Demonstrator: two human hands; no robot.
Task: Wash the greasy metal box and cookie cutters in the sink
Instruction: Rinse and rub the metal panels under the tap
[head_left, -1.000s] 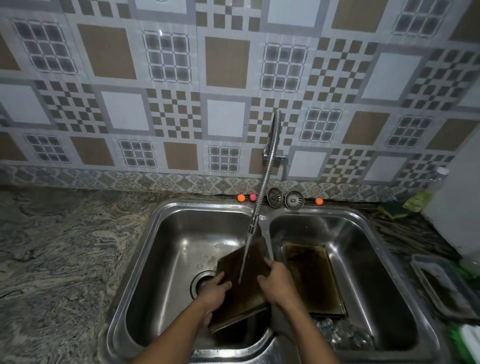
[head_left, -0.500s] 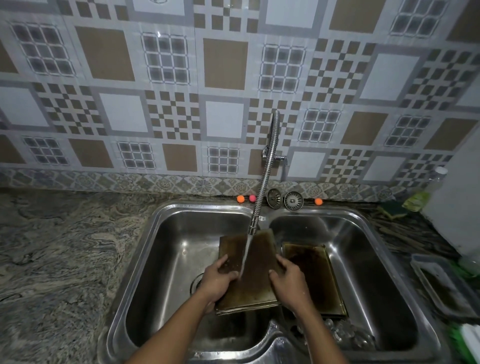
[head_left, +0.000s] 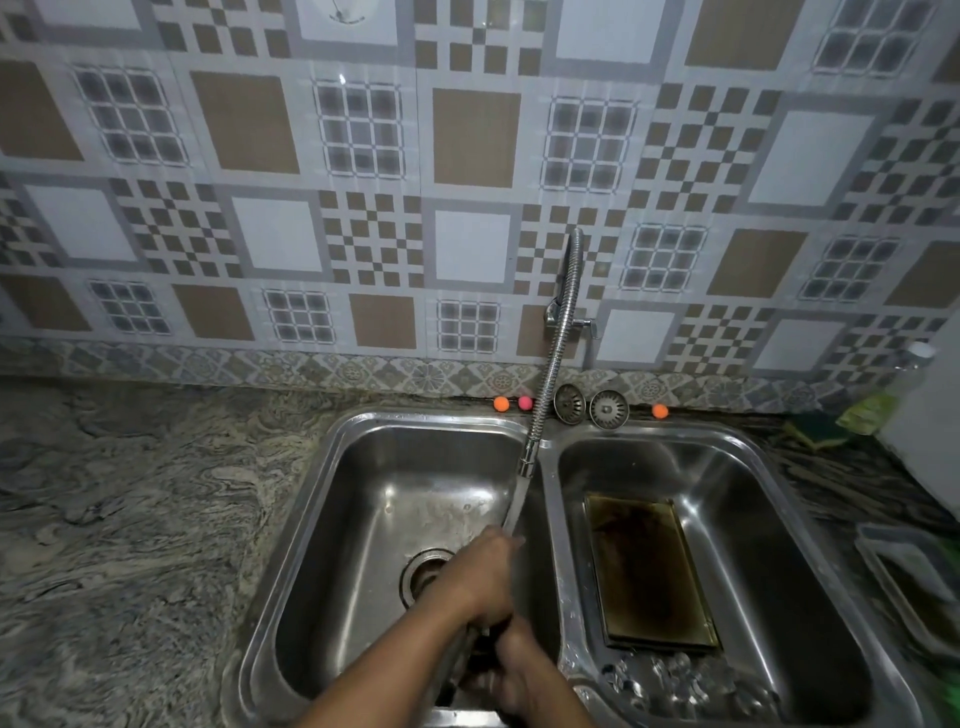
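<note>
l hand (head_left: 483, 574), r hand (head_left: 522, 670) hold metal box (head_left: 465, 657) (blurred) over sink (head_left: 415, 419)

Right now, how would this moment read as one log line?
left hand: under faucet, left basin | right hand: nearer, blurred | dark piece: between hands | metal box: right basin | cookie cutters: right basin front

Left hand (head_left: 483, 577), right hand (head_left: 522, 670) grip dark metal piece (head_left: 466, 656) below running tap (head_left: 546, 384); blurred.
</note>
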